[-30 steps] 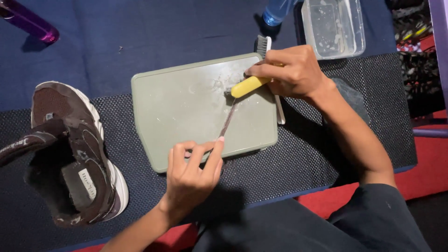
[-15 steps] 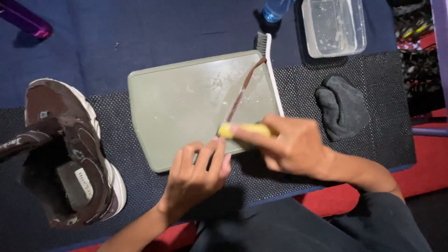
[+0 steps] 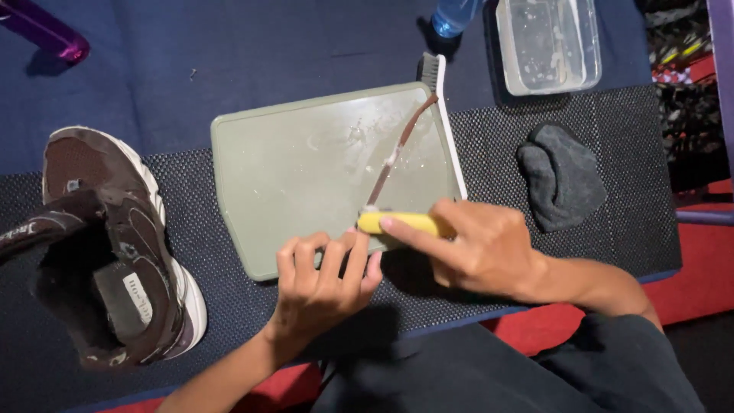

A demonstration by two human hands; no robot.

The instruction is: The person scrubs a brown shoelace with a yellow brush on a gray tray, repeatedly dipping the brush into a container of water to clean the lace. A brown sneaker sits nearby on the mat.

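On the green tray (image 3: 306, 176), the right hand (image 3: 485, 252) grips a yellow brush (image 3: 401, 222) lying crosswise, pointing left.

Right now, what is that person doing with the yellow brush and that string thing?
A person is scrubbing a brown shoelace laid across a grey-green tray. The right hand holds a yellow brush at the lace's near end, while the left hand pins that end down. A brown shoe sits to the left.
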